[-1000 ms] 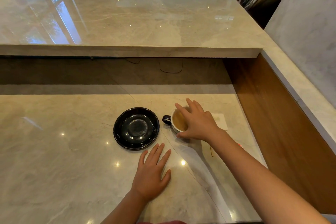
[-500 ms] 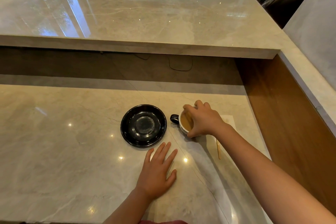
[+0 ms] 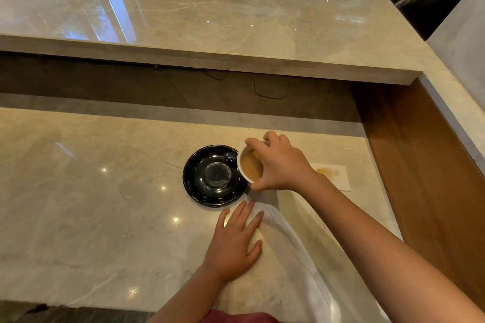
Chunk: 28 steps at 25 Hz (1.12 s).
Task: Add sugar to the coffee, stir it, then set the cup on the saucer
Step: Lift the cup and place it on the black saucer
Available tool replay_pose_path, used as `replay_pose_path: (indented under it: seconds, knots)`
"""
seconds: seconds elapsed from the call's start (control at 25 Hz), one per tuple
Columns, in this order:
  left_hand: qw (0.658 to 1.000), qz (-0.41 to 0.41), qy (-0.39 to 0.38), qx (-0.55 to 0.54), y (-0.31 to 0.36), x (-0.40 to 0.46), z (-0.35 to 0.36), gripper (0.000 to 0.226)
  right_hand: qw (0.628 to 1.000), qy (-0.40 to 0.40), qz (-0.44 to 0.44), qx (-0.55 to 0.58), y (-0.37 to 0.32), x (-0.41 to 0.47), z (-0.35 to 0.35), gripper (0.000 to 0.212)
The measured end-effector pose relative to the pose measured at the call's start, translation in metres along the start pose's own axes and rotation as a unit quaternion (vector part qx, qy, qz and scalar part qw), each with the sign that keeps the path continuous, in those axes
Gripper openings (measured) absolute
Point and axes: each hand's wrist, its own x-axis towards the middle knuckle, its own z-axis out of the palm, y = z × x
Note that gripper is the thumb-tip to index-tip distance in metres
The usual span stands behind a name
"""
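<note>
Your right hand grips the cup from above, its fingers clamped around the rim on the far and near sides. The cup is white inside and holds light brown coffee; its dark handle points left, over the saucer. The cup sits over the right edge of the black saucer, overlapping the rim there rather than the centre ring. You cannot tell from this view whether its base is touching the saucer or held just above it.

The saucer lies flat on the pale marble desk, with its round centre well uncovered and shiny.

Your left hand lies palm down on the desk, near the saucer's near edge but apart from it. Its fingers are stretched out, slightly spread, holding nothing.

To the right of your right wrist, a white napkin lies flat on the desk, with a brownish stain near its middle. Part of it is hidden behind your forearm.

Beyond the desk stands a higher marble counter, and a thin dark cable hangs in the shadowed recess beneath it.
</note>
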Motion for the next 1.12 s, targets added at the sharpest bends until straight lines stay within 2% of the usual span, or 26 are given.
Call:
replay_pose_path:
  seconds: [0.4, 0.64, 1.12]
  knots:
    - [1.0, 0.019, 0.016, -0.005, -0.001, 0.001, -0.002, 0.054, 0.999, -0.012, -0.037, 0.021, -0.059, 0.043, 0.026, 0.094]
    - [0.999, 0.022, 0.035, -0.022, 0.0, 0.0, -0.003, 0.051, 0.999, -0.018, -0.039, 0.004, -0.067, 0.051, 0.038, 0.092]
    - [1.0, 0.012, 0.019, -0.015, 0.0, 0.0, -0.002, 0.052, 0.997, -0.062, -0.036, -0.016, -0.07, 0.06, 0.033, 0.092]
